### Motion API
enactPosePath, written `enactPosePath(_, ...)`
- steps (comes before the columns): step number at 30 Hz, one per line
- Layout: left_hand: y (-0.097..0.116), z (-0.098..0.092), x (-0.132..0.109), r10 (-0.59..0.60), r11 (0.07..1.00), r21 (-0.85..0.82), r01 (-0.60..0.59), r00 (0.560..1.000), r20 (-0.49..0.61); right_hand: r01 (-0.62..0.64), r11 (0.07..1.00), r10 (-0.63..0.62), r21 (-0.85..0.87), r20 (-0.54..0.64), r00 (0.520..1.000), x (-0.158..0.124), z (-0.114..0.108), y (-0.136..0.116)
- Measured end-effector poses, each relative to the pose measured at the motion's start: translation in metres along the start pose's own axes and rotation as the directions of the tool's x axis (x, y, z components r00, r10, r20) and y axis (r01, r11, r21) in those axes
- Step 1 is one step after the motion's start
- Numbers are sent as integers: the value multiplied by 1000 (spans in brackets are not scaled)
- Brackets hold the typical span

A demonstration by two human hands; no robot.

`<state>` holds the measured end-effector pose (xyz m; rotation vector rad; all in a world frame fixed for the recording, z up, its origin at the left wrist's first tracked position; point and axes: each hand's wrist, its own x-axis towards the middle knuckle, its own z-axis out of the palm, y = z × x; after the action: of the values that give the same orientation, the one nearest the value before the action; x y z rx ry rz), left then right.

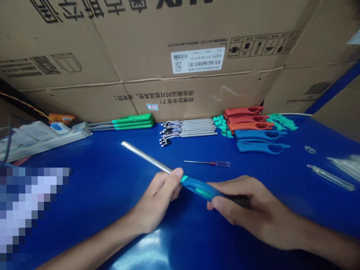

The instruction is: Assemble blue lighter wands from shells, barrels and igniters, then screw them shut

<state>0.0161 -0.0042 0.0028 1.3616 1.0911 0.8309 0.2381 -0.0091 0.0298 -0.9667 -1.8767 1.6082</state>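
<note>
A stick lighter with a blue handle (pixel 194 184), a green trigger piece and a long silver tube (pixel 146 157) is held slantwise over the table. My left hand (pixel 161 198) pinches it where the tube meets a small green collar (pixel 184 179). Around the rear of the handle, my right hand (pixel 250 210) is closed, with the thumb below the green piece. A dark end (pixel 242 201) shows partly under the right fingers; I cannot tell whether it belongs to the lighter. Beyond the hands lies a small screwdriver (pixel 221 164) with a clear purple handle.
At the back are finished-looking green lighters (pixel 135 121), silver tubes with wires (pixel 198 127), small green collars (pixel 225 125), red handles (pixel 244 111) and blue handles (pixel 260 147). A power strip (pixel 50 138) stands left. A clear tube (pixel 332 177) lies right. A cardboard wall (pixel 107 75) rises behind.
</note>
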Motion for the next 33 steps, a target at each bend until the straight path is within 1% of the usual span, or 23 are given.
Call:
enactPosePath(2,1,0,-1,11,1000,24,-11,1000,18,74,993,-76,-90,-16,997,-3,1,-1)
enactPosePath(4,1,0,-3,25,998,50,-27,999,33,73,995,-74,-62,-4,997,-4,1,-1)
enactPosePath(7,-1,-3,-5,56,995,86,-60,998,39,-29,994,25,109,45,999,-3,0,-1)
enactPosePath(11,-5,-7,-8,101,989,97,-108,992,76,-174,929,136,326,138,981,1,-2,0)
enactPosePath(14,-6,-7,-10,132,987,76,-139,987,89,-228,886,161,403,193,968,3,-3,2)
enactPosePath(18,-4,-6,-11,155,986,48,-161,983,102,-238,866,137,439,251,958,5,-5,5)
enactPosePath(24,-4,-6,-7,189,982,-16,-189,973,134,-150,920,92,362,173,981,8,-6,8)
enactPosePath(27,-5,-8,-5,212,977,-38,-209,969,129,-149,930,105,335,147,984,9,-7,8)
enactPosePath(31,-3,-12,-5,226,973,13,-232,958,176,-156,942,132,297,100,986,10,-9,9)
enactPosePath(33,-1,-12,-5,225,973,7,-230,958,180,-148,944,127,294,90,988,10,-10,8)
